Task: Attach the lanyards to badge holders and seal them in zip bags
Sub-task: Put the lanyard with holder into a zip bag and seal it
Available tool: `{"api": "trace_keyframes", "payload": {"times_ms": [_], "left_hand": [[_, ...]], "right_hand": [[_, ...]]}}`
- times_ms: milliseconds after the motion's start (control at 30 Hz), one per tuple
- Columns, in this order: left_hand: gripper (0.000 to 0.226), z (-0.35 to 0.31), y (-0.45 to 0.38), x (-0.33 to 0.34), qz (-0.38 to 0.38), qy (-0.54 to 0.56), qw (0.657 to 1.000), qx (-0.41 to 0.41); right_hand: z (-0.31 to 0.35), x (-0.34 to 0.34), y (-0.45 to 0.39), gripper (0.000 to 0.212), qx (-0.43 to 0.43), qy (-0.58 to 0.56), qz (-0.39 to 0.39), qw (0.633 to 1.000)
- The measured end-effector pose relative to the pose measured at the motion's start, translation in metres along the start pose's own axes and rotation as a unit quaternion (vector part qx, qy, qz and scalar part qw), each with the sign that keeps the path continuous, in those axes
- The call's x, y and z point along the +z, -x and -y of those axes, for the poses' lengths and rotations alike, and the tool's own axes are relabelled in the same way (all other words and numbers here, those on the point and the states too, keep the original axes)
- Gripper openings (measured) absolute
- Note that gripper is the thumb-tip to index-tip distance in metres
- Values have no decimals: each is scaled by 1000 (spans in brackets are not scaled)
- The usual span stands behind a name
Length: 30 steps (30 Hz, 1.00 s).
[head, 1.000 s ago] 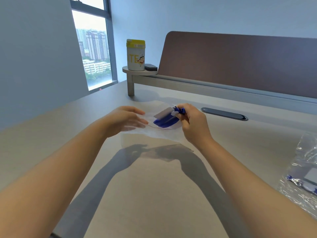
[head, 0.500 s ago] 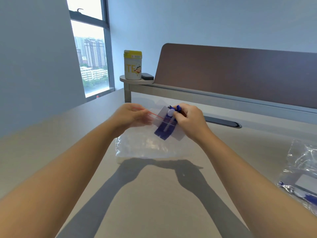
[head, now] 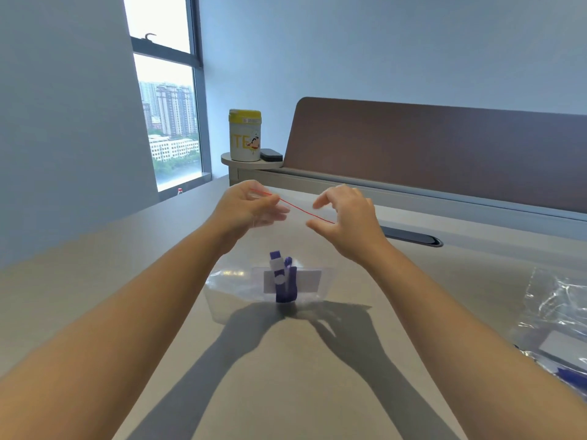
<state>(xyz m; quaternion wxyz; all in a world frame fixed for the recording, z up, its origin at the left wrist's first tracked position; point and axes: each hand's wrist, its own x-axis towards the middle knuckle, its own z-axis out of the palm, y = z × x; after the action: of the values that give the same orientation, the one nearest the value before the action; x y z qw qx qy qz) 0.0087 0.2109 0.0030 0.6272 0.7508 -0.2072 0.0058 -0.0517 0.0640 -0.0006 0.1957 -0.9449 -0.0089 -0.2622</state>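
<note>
Head view: a clear zip bag (head: 241, 300) is held up above the tabletop (head: 286, 376), hanging from its top edge, where a red seal line (head: 295, 207) runs from upper left to lower right between the two hands. The left hand (head: 244, 208) pinches the left end of that edge with curled fingers (head: 276, 214). At the right end, the right hand (head: 346, 217) is seen with thumb and forefinger slightly parted about the seal line; whether the plastic is actually gripped there cannot be told.

At the bottom of the bag a badge holder (head: 305, 279) is seen, its long axis lying level, left to right. A blue lanyard (head: 286, 290) is bunched across its middle, running roughly upright, with a white clip (head: 277, 268) pointing up.

More zip bags (head: 559, 325) lie on the tabletop at the right edge, well apart from the hands, with a white card and blue strap showing inside. Beyond the hands, a dark slot (head: 413, 238) is set in the tabletop before a brown partition (head: 444, 154). A yellow-lidded tub (head: 245, 136) and a small black object (head: 271, 154) stand on a round shelf (head: 235, 161) beside a window (head: 168, 122). Nothing stands between the hands and the bag.
</note>
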Motion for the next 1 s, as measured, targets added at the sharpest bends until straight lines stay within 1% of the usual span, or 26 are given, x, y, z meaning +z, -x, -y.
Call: {"api": "trace_keyframes", "payload": {"times_ms": [67, 100, 200, 267, 367, 467, 567, 733, 1000], "left_hand": [[18, -4, 1, -1, -2, -9, 1000, 9], [19, -5, 3, -1, -1, -17, 1000, 15], [20, -9, 11, -3, -1, -43, 999, 26], [19, -9, 16, -9, -4, -50, 998, 23], [18, -9, 20, -17, -21, -50, 998, 20], [8, -9, 24, -18, -47, -70, 996, 30], [15, -8, 27, -16, -65, -91, 993, 47], [19, -5, 32, -12, -68, -114, 988, 76], [16, -2, 29, -14, -55, -117, 989, 73]], "right_hand": [[4, -2, -1, 43, 11, -34, 15, 999], [7, -3, -2, 44, 16, -65, 28, 997], [15, -2, -1, 26, 16, -108, 47, 993], [19, -2, 1, 21, 24, -122, 43, 991], [22, -2, 5, 21, 36, -127, 43, 990], [25, -3, 8, 22, 41, -131, 46, 989], [34, -3, 12, 24, 41, -155, 44, 986], [50, 2, 15, 25, 24, -168, 40, 985], [51, 11, 9, 23, 14, -157, 27, 987]]}}
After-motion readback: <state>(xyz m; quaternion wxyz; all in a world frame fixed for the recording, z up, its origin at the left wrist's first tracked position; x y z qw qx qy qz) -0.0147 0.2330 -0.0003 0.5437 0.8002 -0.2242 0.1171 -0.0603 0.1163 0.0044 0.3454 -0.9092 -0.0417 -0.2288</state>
